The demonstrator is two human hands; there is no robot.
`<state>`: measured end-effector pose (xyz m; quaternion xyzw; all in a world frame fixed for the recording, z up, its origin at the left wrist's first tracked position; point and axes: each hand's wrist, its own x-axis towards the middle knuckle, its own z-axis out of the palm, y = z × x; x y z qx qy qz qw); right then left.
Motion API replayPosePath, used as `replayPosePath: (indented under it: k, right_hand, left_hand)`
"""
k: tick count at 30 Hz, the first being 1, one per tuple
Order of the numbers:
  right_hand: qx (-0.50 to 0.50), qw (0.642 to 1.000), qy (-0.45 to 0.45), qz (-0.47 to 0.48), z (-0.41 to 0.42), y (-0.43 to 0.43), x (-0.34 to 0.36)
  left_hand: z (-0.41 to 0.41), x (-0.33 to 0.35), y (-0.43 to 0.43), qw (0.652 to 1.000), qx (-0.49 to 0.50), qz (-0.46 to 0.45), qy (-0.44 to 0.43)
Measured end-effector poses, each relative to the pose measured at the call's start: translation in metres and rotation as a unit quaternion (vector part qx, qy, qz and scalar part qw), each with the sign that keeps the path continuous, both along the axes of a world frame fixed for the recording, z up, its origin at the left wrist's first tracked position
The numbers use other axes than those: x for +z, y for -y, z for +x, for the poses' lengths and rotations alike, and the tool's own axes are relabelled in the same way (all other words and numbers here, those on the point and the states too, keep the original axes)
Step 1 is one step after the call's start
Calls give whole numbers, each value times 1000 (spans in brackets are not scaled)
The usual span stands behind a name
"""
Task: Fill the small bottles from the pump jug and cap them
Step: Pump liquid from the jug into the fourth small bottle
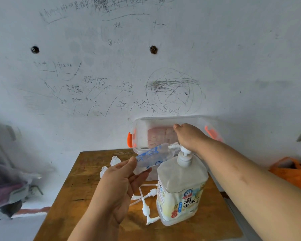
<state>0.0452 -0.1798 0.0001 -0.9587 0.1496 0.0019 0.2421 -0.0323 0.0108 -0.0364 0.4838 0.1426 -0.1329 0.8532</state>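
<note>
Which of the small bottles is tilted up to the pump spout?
The blue-printed bottle, pinched in the left hand, slants with its neck at the pump jug spout. The other two bottles stand upright on the table.

Bare left hand (117, 184) and right hand (189, 136), forearms uncovered.

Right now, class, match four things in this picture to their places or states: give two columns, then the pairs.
1 blue-printed bottle
2 pump jug
3 loose pump caps
4 clear box

A lying on the table
B orange latches, at the back
C tilted in the left hand
D upright under the right hand

Pairs: 1-C, 2-D, 3-A, 4-B
</note>
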Motion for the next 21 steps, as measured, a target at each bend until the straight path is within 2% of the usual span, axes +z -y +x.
replayPosePath:
  k: [7,15,21]
  right_hand:
    - [33,995,-6,-89,-7,-3,-9]
    - [28,999,13,-21,-18,-4,15]
    - [60,997,-4,-52,-11,0,8]
  left_hand:
    - [1,-3,2,1000,1,23,-11]
    - [-8,7,-2,1000,-10,18,13]
    - [-6,7,-2,1000,-1,15,16]
